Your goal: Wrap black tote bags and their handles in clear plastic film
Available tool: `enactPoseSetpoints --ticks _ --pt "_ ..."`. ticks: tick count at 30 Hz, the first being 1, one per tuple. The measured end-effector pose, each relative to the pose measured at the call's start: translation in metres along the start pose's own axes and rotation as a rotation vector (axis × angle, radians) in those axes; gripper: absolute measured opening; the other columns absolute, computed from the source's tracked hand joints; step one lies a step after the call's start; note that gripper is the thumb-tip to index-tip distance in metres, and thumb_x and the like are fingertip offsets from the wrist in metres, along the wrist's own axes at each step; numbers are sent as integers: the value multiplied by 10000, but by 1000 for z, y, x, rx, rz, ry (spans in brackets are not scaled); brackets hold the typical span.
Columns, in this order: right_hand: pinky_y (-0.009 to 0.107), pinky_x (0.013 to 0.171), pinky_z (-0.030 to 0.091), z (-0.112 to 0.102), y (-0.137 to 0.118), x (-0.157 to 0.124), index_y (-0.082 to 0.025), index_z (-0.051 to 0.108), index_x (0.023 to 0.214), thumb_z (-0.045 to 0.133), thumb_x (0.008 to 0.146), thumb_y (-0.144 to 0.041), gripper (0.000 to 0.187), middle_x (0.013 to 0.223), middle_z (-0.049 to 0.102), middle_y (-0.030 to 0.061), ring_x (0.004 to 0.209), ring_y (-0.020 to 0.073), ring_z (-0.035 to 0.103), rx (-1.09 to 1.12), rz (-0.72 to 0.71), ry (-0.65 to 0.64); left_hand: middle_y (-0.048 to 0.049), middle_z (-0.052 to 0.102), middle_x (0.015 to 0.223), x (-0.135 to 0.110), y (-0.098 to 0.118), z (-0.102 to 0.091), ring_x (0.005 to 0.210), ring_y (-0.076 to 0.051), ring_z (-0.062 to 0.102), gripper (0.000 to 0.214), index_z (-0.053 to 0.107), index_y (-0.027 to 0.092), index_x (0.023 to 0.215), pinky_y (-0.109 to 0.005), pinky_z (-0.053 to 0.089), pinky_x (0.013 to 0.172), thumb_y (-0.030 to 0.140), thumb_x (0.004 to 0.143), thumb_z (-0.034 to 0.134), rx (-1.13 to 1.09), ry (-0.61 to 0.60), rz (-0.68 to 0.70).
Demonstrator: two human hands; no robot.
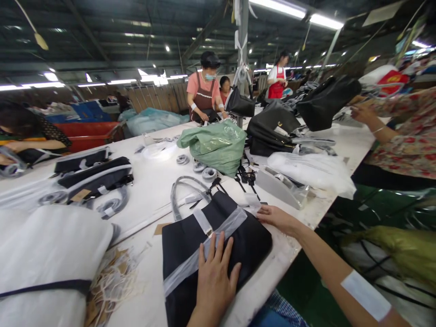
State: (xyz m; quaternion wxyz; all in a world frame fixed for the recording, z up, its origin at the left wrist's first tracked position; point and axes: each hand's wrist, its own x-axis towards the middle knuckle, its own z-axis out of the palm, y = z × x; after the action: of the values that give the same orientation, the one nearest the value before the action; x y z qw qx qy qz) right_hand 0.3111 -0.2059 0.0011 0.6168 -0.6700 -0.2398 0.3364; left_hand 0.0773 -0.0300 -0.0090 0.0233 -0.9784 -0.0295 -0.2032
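Note:
A black handbag (248,250) lies flat on the table in front of me, with a translucent plastic strip (190,268) across its front and a wrapped handle (175,190) looping past its top. My left hand (216,272) rests flat on the bag and the strip, fingers spread. At the bag's upper right edge, my right hand (272,217) has its fingers together against a whitish piece of film (252,202); its fingertips are partly hidden. A short wrapped tab (202,221) with a small metal clasp sits at the bag's top middle.
A grey tape dispenser (281,186) stands beyond my right hand. A green plastic bag (218,145), black handbags (272,125) and white wrapping (311,170) lie farther back. Tangled strings with tags (117,281) and a large white bundle (51,259) are at left. Co-workers stand around the table.

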Motion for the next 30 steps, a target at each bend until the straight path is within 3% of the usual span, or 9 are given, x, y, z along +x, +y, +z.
enactPoseSetpoints --ticks 4,10,16,22,24,27,30 --pt "312 711 501 -1 0 2 -157 716 881 791 676 -505 411 873 735 63 790 203 645 -54 25 29 -36 392 1549 -3 -2 -4 1398 -319 388 555 423 291 1467 -561 366 1084 403 931 514 0 6 30" --pt "311 656 493 12 16 -3 -191 697 867 732 720 -496 340 794 725 32 756 221 650 -91 -31 261 -60 415 1535 -6 -7 -10 1387 -325 408 596 383 277 1489 -573 385 1078 377 922 539 -47 -30 72" --pt "287 616 482 18 25 -4 -196 693 822 744 709 -440 273 723 708 12 710 214 652 -102 -67 306 -111 558 1413 18 4 -1 1270 -262 540 571 385 170 1470 -482 440 1058 317 940 539 -178 33 -179" --pt "292 654 512 17 26 -4 -178 689 999 738 741 -455 382 786 716 23 746 199 664 -40 -61 266 -44 720 1129 40 0 3 1020 -261 661 253 673 258 1163 -447 515 840 316 944 559 -180 101 -353" --pt "318 749 533 13 21 -8 -178 676 1098 751 740 -457 460 881 731 44 843 210 676 -6 -67 216 -23 740 1050 43 -1 2 964 -244 676 196 719 271 1042 -440 512 828 285 951 546 -196 147 -344" --pt "365 894 522 8 14 -15 -181 666 1153 780 731 -464 520 1039 724 73 1015 239 655 75 -89 103 -6 753 996 41 1 5 923 -207 691 200 731 271 984 -473 492 946 251 959 533 -259 239 -265" --pt "401 906 530 10 12 -19 -194 639 1191 765 754 -501 548 1150 696 97 1085 263 629 155 -59 130 -16 755 1022 35 7 10 935 -178 700 230 718 258 1042 -434 508 986 217 973 503 -301 269 -99"
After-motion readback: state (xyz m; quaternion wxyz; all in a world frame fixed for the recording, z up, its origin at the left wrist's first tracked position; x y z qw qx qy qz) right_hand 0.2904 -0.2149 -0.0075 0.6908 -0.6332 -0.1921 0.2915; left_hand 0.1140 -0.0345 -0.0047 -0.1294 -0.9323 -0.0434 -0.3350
